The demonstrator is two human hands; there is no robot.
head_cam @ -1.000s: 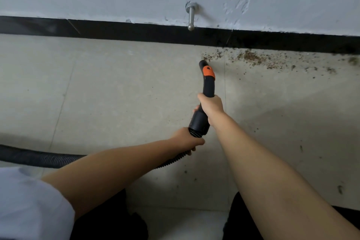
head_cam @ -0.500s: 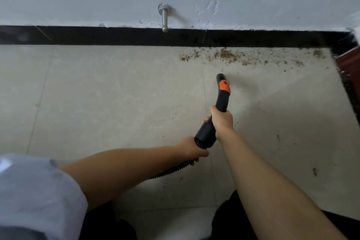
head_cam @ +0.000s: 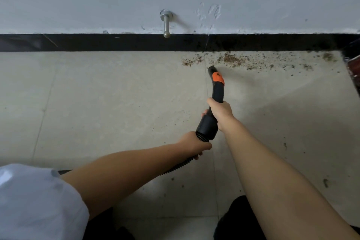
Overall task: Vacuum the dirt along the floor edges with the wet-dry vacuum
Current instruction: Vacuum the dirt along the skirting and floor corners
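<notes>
A black vacuum nozzle (head_cam: 216, 87) with an orange slider points at the floor, its tip just short of a band of brown dirt (head_cam: 231, 59) lying along the black baseboard (head_cam: 97, 42). My right hand (head_cam: 220, 112) grips the nozzle's handle from above. My left hand (head_cam: 194, 145) holds the ribbed black hose (head_cam: 176, 168) right behind the handle's collar. The hose runs back under my left forearm and is mostly hidden there.
A metal door stopper (head_cam: 166, 23) sticks out of the white wall above the baseboard. A dark reddish object (head_cam: 353, 64) stands at the right edge by the corner. Scattered specks (head_cam: 325, 182) dot the beige tiles on the right.
The view has shifted right and back, showing the corner at the right. The nozzle tip has moved closer to the dirt band. Both hands keep their grips.
</notes>
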